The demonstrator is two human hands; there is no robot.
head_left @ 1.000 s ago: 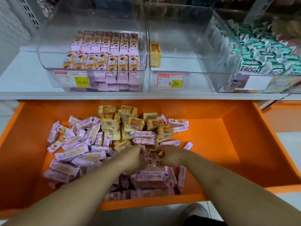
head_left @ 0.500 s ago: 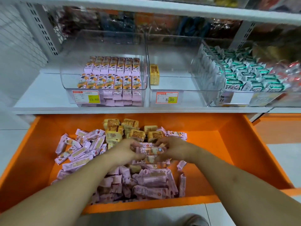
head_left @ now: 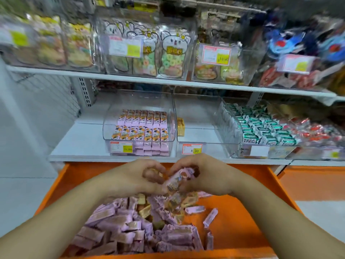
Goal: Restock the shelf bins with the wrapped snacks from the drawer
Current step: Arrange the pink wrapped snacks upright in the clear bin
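Both hands are raised together above the open orange drawer (head_left: 242,221). My left hand (head_left: 130,176) and my right hand (head_left: 207,174) jointly grip a small bundle of pink wrapped snacks (head_left: 175,179). Below them a heap of pink and yellow wrapped snacks (head_left: 130,227) fills the drawer's left and middle. On the shelf just above, a clear bin (head_left: 139,128) holds neat rows of pink snacks. The clear bin (head_left: 197,124) beside it holds one yellow snack (head_left: 180,126) at its left wall.
A third clear bin (head_left: 261,131) at the right is packed with green-and-white packets. Price tags are stuck on the bin fronts. The upper shelf (head_left: 168,81) carries clear boxes of bagged sweets. White shelf surface lies left of the bins.
My hands rose out of the snack heap with a bundle of pink snacks held between them. The view tilted upward, bringing the upper shelf into sight.
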